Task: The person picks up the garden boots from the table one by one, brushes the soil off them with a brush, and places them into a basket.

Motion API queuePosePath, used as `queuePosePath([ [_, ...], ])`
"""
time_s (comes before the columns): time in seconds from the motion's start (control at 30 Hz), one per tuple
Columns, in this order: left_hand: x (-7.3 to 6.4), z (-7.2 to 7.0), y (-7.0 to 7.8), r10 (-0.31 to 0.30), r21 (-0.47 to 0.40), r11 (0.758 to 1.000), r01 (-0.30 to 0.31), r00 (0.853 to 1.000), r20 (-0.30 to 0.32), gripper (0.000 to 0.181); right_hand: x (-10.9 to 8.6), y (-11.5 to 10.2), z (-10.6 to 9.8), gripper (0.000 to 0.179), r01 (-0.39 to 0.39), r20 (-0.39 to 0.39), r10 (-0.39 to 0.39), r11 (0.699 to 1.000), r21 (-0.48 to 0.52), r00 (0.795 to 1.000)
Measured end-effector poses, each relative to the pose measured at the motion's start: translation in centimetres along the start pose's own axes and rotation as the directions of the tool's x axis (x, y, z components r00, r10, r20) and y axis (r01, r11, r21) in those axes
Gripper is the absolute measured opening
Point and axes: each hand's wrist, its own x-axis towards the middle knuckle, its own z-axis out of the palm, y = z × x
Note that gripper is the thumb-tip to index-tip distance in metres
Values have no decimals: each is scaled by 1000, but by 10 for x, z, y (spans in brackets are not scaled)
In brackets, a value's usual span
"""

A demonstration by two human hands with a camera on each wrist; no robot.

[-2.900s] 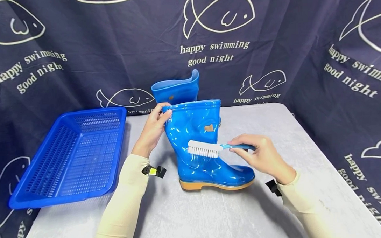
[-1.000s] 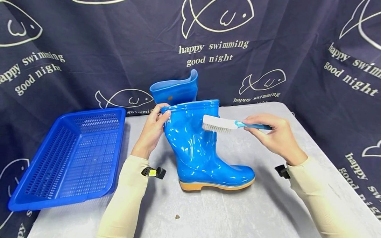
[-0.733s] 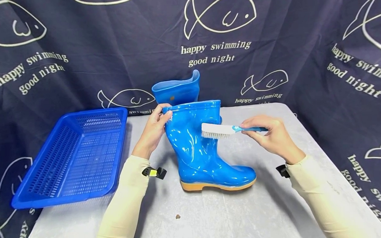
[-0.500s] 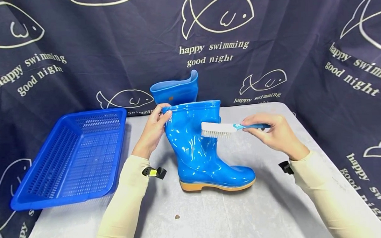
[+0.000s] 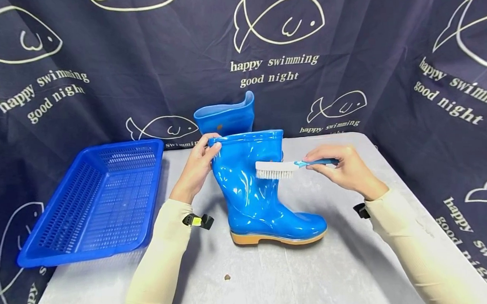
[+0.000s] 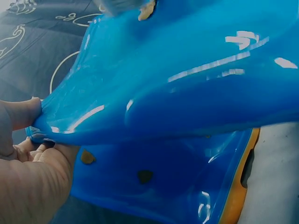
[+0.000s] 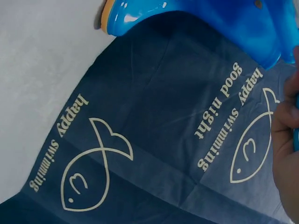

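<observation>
A glossy blue rain boot (image 5: 249, 192) with a tan sole stands upright on the table, toe to the right. My left hand (image 5: 195, 167) grips its top rim at the back, thumb outside, as the left wrist view also shows. My right hand (image 5: 344, 168) holds a scrubbing brush (image 5: 276, 167) by its blue handle. The brush's white head overlaps the upper shaft in the head view, bristles down. A brown patch (image 6: 147, 10) on the shaft sits beside the blurred brush head in the left wrist view. Only part of the right hand (image 7: 286, 135) enters the right wrist view.
Behind stands a second blue boot (image 5: 230, 119), partly hidden, with brown spots (image 6: 88, 157) on it. A blue plastic basket (image 5: 154, 191) lies at the left of the grey table (image 5: 296, 280). One brown crumb (image 5: 227, 277) lies near the front. A dark fish-print cloth (image 5: 183, 46) surrounds the table.
The brush has moved from low on the shaft up to the brown patch, then slightly down again. A brown crumb has appeared on the table. The left hand stays on the rim.
</observation>
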Motion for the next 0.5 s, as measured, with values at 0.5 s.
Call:
queuePosePath([
  [0.5,-2,0,2,8,-18,1000,-8,1000,11,23,4,-1,-1,34,-37,-73,35,999,-28,997],
])
